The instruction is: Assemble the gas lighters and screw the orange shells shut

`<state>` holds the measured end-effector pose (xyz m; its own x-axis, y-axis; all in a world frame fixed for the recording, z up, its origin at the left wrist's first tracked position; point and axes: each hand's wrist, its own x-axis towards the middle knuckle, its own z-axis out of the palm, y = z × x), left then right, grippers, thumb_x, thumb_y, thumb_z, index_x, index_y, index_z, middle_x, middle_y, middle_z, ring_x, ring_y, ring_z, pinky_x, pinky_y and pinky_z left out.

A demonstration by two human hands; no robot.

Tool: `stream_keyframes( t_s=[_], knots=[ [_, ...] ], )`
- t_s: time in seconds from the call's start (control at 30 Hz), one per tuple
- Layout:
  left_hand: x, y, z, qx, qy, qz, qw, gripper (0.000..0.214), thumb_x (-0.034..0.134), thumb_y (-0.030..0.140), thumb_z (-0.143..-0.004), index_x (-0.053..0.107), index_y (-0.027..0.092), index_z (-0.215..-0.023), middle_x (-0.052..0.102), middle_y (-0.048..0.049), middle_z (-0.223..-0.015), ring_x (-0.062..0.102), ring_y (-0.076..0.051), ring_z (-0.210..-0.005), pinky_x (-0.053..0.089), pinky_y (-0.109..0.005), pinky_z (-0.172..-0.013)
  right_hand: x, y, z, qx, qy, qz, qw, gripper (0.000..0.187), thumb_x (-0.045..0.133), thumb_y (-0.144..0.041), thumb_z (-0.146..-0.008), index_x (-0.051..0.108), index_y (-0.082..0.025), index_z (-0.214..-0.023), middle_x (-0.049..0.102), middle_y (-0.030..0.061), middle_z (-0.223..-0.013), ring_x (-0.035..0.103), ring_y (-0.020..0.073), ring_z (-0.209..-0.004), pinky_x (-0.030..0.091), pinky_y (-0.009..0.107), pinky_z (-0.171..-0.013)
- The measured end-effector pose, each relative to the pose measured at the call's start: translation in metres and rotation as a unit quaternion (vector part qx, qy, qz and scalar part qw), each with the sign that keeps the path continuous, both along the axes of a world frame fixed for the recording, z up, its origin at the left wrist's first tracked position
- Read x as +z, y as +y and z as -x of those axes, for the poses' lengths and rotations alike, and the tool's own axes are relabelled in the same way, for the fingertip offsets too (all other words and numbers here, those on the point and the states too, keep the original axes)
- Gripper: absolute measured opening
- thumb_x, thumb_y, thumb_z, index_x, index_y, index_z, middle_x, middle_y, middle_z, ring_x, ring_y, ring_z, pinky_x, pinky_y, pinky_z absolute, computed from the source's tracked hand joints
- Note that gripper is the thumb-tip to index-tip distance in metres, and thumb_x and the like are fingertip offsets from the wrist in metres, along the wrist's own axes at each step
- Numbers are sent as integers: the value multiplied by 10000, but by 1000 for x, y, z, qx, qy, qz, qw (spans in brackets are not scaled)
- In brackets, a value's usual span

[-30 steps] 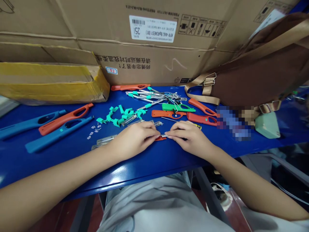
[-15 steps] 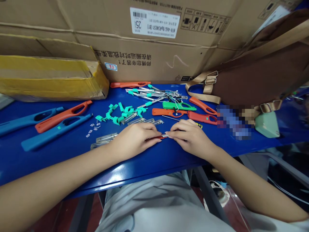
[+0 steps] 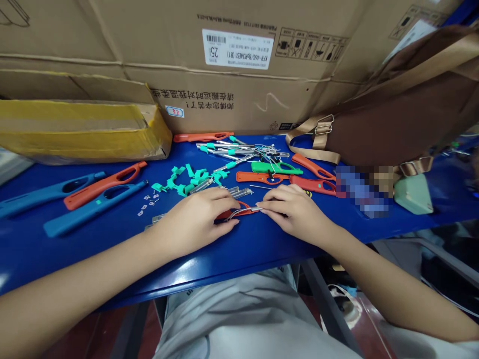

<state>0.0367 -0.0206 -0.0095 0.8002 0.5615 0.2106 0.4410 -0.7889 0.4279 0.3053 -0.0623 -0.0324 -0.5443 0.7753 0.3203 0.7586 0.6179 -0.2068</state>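
Observation:
My left hand (image 3: 196, 219) is curled round a red plastic lighter shell (image 3: 234, 212) lying on the blue table (image 3: 112, 239). My right hand (image 3: 294, 209) pinches the end of a thin metal tube and wire that runs into that shell. Just beyond my hands lie clear gas tubes (image 3: 241, 192), teal plastic triggers (image 3: 185, 179) and small white clips (image 3: 147, 203). Orange, red and green shells (image 3: 275, 172) sit behind my right hand.
Two blue shells and an orange one (image 3: 90, 192) lie at the left. A yellow-taped carton (image 3: 78, 129) and large cardboard boxes (image 3: 232, 65) wall the back. A brown bag (image 3: 404, 114) and a pale green block (image 3: 413, 194) stand at the right. Metal rods (image 3: 234, 147) are heaped at the back.
My left hand has slid back toward me, uncovering more of the red shell and the wire. My right hand has stayed put at the tube's end.

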Motion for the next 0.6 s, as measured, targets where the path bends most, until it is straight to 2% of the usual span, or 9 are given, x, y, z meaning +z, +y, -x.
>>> stream_keyframes(
  t_s=[0.13,0.3,0.47,0.6],
  knots=[
    [5,1,14,39,26,25,999,230,710,408,-898,680,205,-1003,680,-33,-997,648,-218,-949,538,-347,-828,0,-9,7,-24,36,2,999,262,560,-205,-1004,719,-195,-1212,727,80,-1126,623,228,-1062,461,400,-899],
    [4,2,21,50,65,55,995,330,753,495,-831,644,223,-981,660,-7,-968,631,-209,-909,524,-344,-786,-4,-25,23,-48,45,-12,998,275,540,-197,-1002,709,-196,-1219,708,87,-1229,619,236,-1129,473,432,-961],
    [10,2,25,60,90,54,993,335,741,497,-830,633,222,-989,664,-13,-1016,643,-221,-920,517,-353,-784,-12,-36,29,-76,14,10,997,349,521,-229,-1015,641,-211,-1343,649,53,-1411,584,248,-1265,437,476,-1066],
    [17,5,33,83,103,60,989,351,740,514,-817,637,217,-973,671,-19,-998,647,-221,-877,507,-346,-748,-14,-36,29,-85,27,36,995,352,510,-218,-1018,636,-243,-1346,656,15,-1414,590,232,-1289,433,485,-1091]
  ],
)
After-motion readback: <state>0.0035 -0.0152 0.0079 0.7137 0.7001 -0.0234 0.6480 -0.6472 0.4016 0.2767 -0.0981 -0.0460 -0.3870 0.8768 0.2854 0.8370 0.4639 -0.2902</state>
